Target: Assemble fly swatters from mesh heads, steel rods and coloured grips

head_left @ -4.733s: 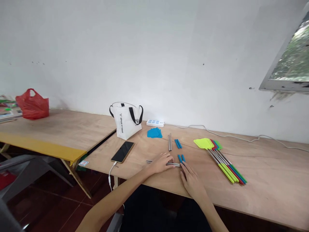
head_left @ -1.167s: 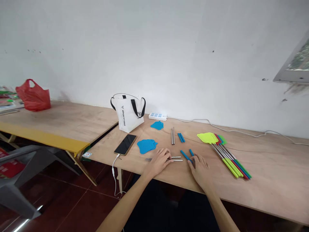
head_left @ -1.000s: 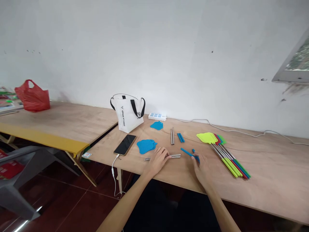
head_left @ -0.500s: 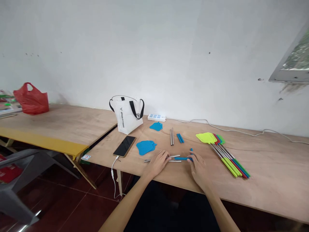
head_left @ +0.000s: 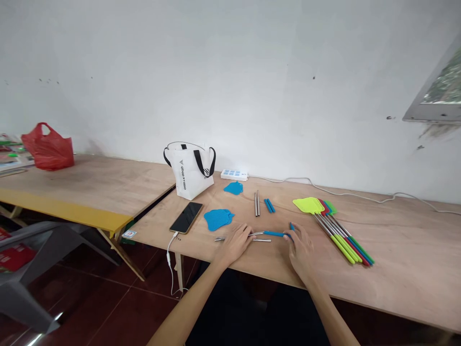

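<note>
My left hand [head_left: 236, 244] is closed around a thin metal rod [head_left: 257, 233], whose tip points right. Another metal rod [head_left: 265, 240] lies on the table just below it, partly under that hand. My right hand [head_left: 301, 251] grips a blue handle tube [head_left: 274, 234] between fingers and thumb. The tube's left end meets the rod's tip; whether the rod is inside I cannot tell. A second blue piece [head_left: 292, 226] sticks up by the right fingers. Blue fly swatter heads [head_left: 217, 219] lie beyond my left hand.
Assembled fly swatters [head_left: 334, 235] lie at right. Farther back are two metal rods [head_left: 257, 204], two blue tubes [head_left: 269, 205], more blue heads [head_left: 234, 188] and a power strip [head_left: 234, 175]. A phone [head_left: 186, 217] on a cable and a white bag [head_left: 190, 173] stand left.
My right hand has shifted slightly right with the blue tube. The tube's end, earlier overlapping beside the rod's tip, now lines up with it. My left hand has hardly moved.
</note>
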`<state>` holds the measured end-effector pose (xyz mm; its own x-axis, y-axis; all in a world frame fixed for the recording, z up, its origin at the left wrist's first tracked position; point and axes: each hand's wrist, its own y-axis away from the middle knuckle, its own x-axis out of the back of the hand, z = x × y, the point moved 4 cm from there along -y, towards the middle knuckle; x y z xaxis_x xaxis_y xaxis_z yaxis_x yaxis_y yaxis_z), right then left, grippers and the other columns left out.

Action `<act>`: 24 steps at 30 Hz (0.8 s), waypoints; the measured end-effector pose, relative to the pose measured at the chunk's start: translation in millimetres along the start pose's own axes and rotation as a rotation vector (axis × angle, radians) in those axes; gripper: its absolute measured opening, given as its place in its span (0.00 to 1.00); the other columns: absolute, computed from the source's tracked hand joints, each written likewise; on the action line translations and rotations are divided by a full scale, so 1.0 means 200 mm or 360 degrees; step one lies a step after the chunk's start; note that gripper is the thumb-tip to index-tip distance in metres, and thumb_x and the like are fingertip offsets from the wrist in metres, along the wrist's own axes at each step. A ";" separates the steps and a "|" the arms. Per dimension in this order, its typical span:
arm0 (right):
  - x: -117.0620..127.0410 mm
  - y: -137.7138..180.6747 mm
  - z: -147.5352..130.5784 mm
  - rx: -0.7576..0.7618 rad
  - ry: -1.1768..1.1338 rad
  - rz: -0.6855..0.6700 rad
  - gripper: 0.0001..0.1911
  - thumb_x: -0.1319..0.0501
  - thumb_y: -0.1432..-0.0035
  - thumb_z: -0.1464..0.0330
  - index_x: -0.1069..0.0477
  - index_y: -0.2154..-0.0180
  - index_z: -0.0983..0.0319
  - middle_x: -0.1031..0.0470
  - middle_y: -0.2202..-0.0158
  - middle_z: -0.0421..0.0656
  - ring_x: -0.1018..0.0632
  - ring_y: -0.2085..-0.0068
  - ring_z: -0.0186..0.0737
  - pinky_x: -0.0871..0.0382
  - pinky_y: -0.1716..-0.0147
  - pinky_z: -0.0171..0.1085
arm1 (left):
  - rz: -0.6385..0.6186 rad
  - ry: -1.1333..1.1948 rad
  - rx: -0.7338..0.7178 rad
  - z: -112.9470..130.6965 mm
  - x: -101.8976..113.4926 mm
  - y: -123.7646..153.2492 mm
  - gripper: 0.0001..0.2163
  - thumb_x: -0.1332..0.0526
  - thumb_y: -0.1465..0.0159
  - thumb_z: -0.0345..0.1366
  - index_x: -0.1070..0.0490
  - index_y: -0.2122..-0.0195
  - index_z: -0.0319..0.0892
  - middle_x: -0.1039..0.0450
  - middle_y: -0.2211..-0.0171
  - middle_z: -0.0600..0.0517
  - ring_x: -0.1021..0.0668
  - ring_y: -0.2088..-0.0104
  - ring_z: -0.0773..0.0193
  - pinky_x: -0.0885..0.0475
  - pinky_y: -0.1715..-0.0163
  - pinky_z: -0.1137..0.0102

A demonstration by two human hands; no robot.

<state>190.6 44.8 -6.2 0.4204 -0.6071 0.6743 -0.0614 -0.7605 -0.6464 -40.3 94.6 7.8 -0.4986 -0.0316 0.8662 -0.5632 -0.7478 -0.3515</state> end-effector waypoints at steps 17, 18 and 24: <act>0.01 0.01 0.00 -0.0059 0.0104 0.0066 0.23 0.56 0.28 0.55 0.26 0.53 0.56 0.32 0.38 0.52 0.33 0.37 0.53 0.38 0.42 0.60 | 0.0032 0.0010 0.0095 -0.01 0.01 0.00 0.05 0.48 0.25 0.37 0.35 0.58 0.45 0.29 0.57 0.51 0.26 0.56 0.59 0.33 0.55 0.65; 0.01 0.01 0.01 -0.0067 0.0100 0.0070 0.23 0.56 0.29 0.54 0.26 0.53 0.56 0.32 0.38 0.52 0.33 0.38 0.53 0.38 0.43 0.59 | 0.0027 0.0015 0.0097 -0.02 0.01 0.00 0.05 0.48 0.25 0.37 0.35 0.58 0.45 0.29 0.57 0.51 0.26 0.56 0.59 0.33 0.55 0.65; 0.01 0.01 -0.01 -0.0082 0.0109 0.0084 0.23 0.56 0.29 0.55 0.26 0.56 0.56 0.31 0.40 0.53 0.32 0.39 0.53 0.39 0.42 0.60 | 0.0008 0.0039 0.0078 -0.02 0.00 0.01 0.06 0.49 0.25 0.39 0.35 0.58 0.46 0.30 0.57 0.51 0.26 0.56 0.58 0.32 0.55 0.65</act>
<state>190.6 41.5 -5.4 0.3528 -0.6596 0.6637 -0.1293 -0.7369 -0.6635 -43.7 97.0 5.0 -0.5178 -0.0194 0.8553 -0.5280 -0.7794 -0.3373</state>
